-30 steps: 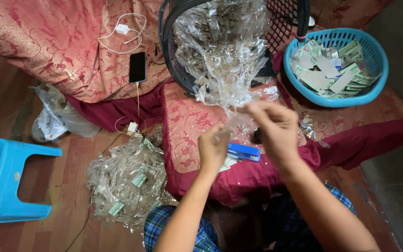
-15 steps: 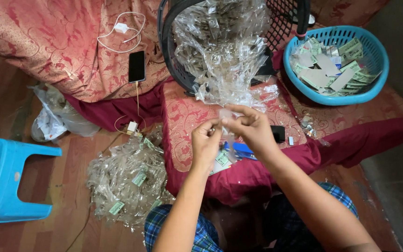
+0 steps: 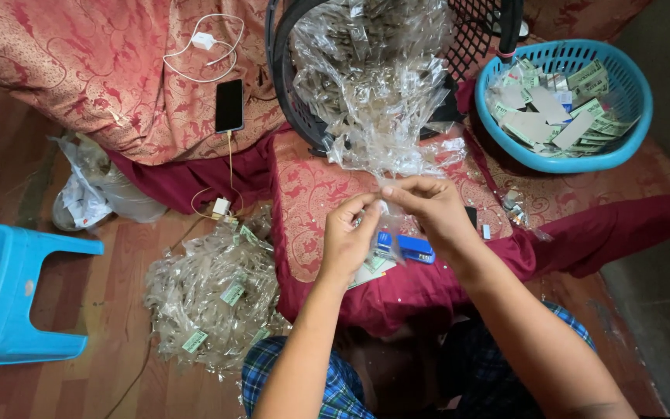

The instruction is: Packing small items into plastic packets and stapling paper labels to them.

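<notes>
Red patterned cushion (image 3: 312,194) on a wooden floor serves as the work surface. Above it, left hand (image 3: 348,237) & right hand (image 3: 428,208) meet, fingertips pinched on a small clear plastic sleeve (image 3: 384,208), prob. one piece, hard to tell. Blue stapler (image 3: 405,247) lies just below the hands. Behind: black basket (image 3: 288,93) heaped w/ clear wrappers. Right: blue basket (image 3: 630,132) of paper labels. Left on floor: pile of filled sleeves (image 3: 211,295), blue stool (image 3: 1,295), phone (image 3: 229,105) charging.
</notes>
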